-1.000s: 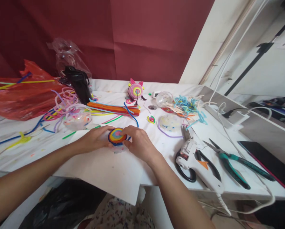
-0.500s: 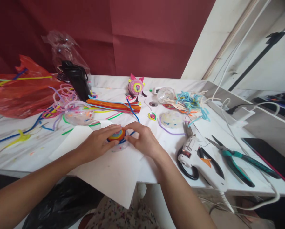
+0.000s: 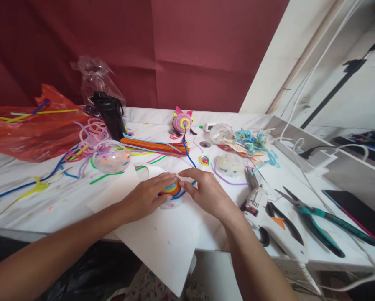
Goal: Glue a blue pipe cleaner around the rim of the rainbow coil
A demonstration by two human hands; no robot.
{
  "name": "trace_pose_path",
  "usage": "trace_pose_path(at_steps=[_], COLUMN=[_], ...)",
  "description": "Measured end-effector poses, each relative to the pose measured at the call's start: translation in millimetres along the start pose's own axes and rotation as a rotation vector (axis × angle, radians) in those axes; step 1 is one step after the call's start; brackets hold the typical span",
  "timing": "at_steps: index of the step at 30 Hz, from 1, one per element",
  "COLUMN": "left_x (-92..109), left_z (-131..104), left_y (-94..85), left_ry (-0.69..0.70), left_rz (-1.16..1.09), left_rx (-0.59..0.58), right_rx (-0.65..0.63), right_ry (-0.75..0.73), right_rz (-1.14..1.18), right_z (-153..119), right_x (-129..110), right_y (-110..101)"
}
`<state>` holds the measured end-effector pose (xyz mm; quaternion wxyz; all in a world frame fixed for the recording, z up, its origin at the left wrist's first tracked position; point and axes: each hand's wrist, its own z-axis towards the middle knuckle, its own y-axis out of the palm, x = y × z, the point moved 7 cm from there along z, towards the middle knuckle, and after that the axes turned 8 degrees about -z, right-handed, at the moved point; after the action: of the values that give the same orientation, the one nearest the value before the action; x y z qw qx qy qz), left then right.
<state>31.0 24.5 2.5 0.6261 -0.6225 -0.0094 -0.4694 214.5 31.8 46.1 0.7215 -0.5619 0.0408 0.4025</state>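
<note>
We see the coiled disc (image 3: 175, 191) only partly; the left hand (image 3: 145, 197) covers its left side. Near the front edge of the table (image 3: 58, 211), the glue gun (image 3: 278, 238) conceals part of the scissors (image 3: 252, 179). At the right edge, we find the phone (image 3: 358, 212) cropped. We cannot read the white device's (image 3: 210, 126) display near the back edge.

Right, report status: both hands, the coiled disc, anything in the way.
Left hand holding the coiled disc, right hand at its edge. Clear plastic beneath. Glue gun and pliers off to the right, apart from the disc.
</note>
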Motion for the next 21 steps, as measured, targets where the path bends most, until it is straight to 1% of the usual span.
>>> trace_pose_path(at_steps=[6, 11, 14, 16, 21], left_x=[7, 3, 1, 1, 1], left_z=[25, 43, 50, 53, 53], left_y=[8.3, 7.5, 5.0, 4.1, 4.0], left_ry=[0.087, 0.131, 0.154, 0.164, 0.177], left_rz=[-0.032, -0.088, -0.107, -0.109, -0.114], left_rx=[-0.113, -0.176, -0.208, -0.221, -0.195], right_rx=[0.096, 0.106, 0.067, 0.018, -0.131], right_ry=[0.072, 0.066, 0.03, 0.03, 0.109], right_rz=[-0.061, -0.077, -0.089, -0.125, -0.238], right_z=[-24, -40, -43, -41, -34], right_x=[18, 22, 21, 20, 24], right_y=[-19, -20, -16, -14, -11])
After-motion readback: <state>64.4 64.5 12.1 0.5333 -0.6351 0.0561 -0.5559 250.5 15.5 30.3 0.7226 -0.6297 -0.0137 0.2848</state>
